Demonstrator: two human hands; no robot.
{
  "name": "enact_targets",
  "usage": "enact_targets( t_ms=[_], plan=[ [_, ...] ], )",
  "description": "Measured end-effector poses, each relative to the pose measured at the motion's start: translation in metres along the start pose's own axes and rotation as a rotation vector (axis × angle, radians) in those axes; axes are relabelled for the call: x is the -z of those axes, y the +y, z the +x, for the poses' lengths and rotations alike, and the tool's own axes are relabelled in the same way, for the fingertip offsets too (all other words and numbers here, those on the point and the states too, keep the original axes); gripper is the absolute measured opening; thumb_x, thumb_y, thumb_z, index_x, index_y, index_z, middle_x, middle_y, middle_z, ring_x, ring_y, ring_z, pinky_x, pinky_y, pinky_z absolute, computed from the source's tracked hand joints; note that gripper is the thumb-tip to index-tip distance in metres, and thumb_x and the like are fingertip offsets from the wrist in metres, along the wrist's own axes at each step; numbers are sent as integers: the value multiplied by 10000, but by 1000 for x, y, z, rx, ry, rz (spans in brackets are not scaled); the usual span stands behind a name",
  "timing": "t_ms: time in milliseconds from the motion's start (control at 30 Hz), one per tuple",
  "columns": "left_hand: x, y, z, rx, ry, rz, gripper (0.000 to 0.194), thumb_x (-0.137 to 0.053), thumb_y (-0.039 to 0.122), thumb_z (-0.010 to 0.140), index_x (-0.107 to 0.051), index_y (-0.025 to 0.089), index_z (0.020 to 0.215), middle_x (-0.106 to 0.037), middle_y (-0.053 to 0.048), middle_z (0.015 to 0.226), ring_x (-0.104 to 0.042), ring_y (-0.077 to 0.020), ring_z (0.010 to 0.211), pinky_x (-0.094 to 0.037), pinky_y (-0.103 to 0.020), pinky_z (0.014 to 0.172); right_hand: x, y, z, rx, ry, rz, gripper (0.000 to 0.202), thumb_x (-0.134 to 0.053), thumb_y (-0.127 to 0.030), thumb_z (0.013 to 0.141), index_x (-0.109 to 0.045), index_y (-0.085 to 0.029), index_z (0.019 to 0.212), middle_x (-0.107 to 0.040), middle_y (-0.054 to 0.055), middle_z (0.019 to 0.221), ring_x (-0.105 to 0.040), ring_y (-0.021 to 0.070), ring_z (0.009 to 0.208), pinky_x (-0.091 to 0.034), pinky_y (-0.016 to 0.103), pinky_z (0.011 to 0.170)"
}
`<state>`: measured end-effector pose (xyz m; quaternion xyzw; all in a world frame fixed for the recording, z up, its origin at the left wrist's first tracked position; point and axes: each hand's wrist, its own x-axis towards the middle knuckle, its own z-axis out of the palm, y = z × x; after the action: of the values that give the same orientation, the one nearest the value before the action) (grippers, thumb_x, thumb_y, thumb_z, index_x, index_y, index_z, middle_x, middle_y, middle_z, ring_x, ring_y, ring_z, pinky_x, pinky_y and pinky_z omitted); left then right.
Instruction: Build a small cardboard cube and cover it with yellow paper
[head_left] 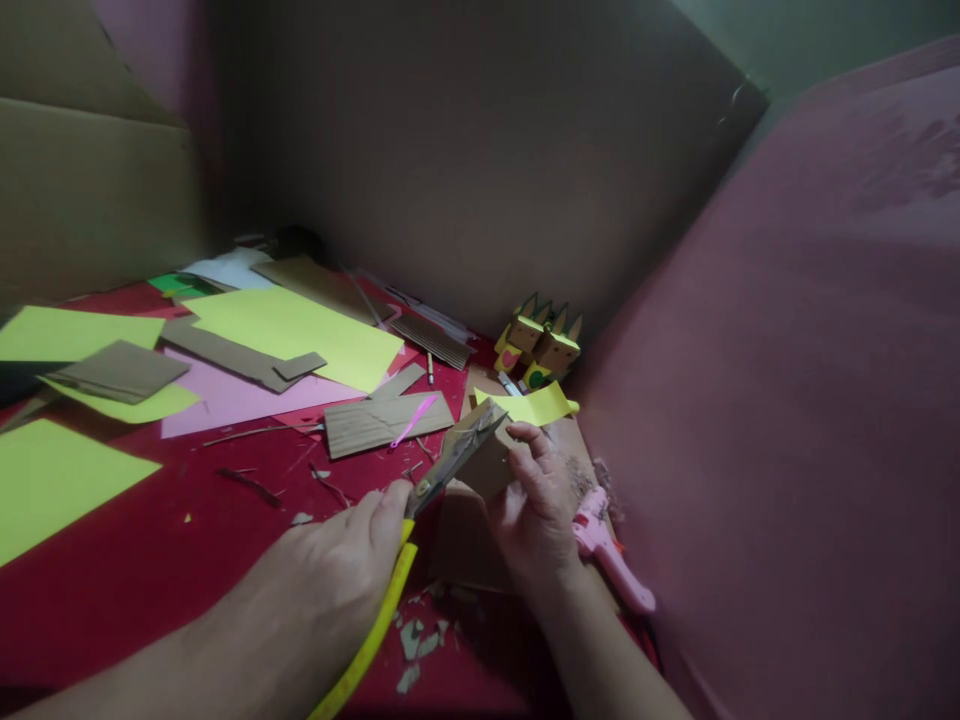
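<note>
My left hand (352, 560) is closed around a pair of scissors (457, 455) with yellow handles, their blades pointing up and to the right. Beside the blades, a small brown cardboard piece (487, 470) is gripped in my right hand (536, 500), fingers curled at its right edge. The blades lie across the cardboard's upper left part; whether they are cutting into it I cannot tell. Below it is a larger brown cardboard sheet (469, 545). Just beyond my right fingers lies a yellow paper strip (544, 405).
A pink glue gun (611, 550) lies right of my right hand. Two small cardboard figures (555, 350) stand at the back. Yellow paper sheets (300, 330), a pink sheet (225, 400) and cardboard scraps (382, 422) cover the left side of the red table (195, 530). A pink wall rises at right.
</note>
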<state>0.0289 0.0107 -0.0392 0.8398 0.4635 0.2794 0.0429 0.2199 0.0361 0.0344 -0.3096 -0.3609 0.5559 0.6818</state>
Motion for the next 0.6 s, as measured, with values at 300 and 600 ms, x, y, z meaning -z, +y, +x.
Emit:
enact_targets(
  t_ms=[300,600],
  plan=[
    [2,5,1,7,1,77,623,-386,32,865,-420,85,1484,-681,-223,1234,-741,-347,1036,-623,-445,803,0,1,-1,-27,16,-15,389,-897,-359,677,-637,-283,957,-773,-16,901,-756,260,982,-627,434,871],
    [4,7,-2,40,5,84,644,-403,20,862,-407,90,1502,-700,-204,1175,-746,-354,1011,-625,-445,788,4,2,1,-13,3,19,357,-887,-355,714,-653,-291,976,-786,-27,949,-763,226,921,-633,417,861]
  ],
)
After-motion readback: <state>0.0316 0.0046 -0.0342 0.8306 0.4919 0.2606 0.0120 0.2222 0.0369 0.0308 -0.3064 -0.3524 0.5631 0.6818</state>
